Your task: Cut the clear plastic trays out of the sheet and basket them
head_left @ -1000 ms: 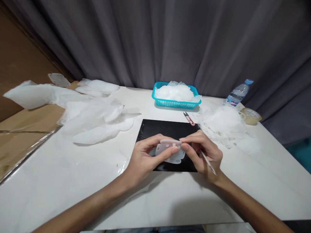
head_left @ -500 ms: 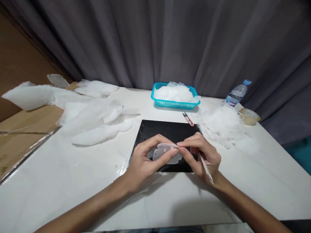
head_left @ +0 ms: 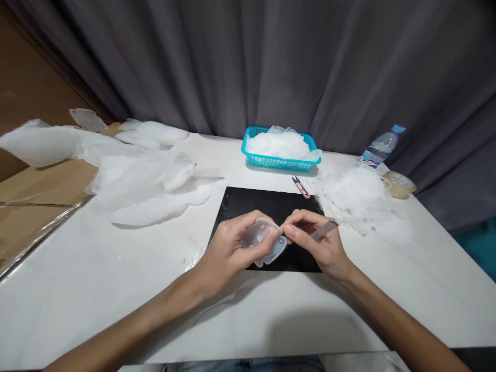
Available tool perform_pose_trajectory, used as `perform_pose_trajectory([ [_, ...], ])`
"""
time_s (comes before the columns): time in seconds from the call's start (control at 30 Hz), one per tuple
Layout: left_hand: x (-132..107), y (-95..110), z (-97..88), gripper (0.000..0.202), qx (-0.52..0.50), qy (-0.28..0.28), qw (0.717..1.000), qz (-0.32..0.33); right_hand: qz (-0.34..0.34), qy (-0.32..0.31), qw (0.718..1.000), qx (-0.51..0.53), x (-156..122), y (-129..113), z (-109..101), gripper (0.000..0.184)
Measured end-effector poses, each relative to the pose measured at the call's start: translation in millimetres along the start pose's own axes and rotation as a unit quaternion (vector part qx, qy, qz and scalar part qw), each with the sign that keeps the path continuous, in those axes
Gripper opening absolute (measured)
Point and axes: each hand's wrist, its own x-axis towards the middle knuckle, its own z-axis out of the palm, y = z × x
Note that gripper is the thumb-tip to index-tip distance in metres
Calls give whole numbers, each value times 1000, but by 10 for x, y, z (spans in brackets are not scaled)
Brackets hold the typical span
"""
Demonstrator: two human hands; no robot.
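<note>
Over the 6 o'clock edge of the black mat (head_left: 271, 202): translucent plastic piece (head_left: 260, 235), pierced with round holes, held just above the surface.
Grip, left hand (head_left: 228, 249): curled closed round the piece from 9 o'clock, thumb on top, fingers beneath; apparently to steady it and present its edge.
Grip, right hand (head_left: 322, 247): thumb and forefinger pinched on the piece's thin edge at 3 o'clock; a slim tool (head_left: 324, 230) sits tucked among the other fingers, probably kept ready.
Mat colour: dark, likely so that clear plastic shows up.
Thread snips (head_left: 301, 187): 1 o'clock, off the mat's far corner, untouched.
Teal basket (head_left: 279, 163): 12 o'clock, heaped with clear pieces.
Loose pile (head_left: 356, 199): 2 o'clock, near water bottle (head_left: 377, 148) and tape roll (head_left: 399, 184).
Plastic bags (head_left: 147, 181): 10 o'clock.
</note>
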Motion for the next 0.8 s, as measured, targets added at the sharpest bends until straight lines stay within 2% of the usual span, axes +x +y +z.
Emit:
perform_pose_trajectory([
  [0.57, 33, 30, -53, 30, -11, -71, 996, -49, 44, -51, 997, -32, 28, 30, -95, 25],
  [0.8, 42, 37, -44, 29, -12, -74, 996, -52, 48, -50, 997, -47, 20, 39, -91, 26],
])
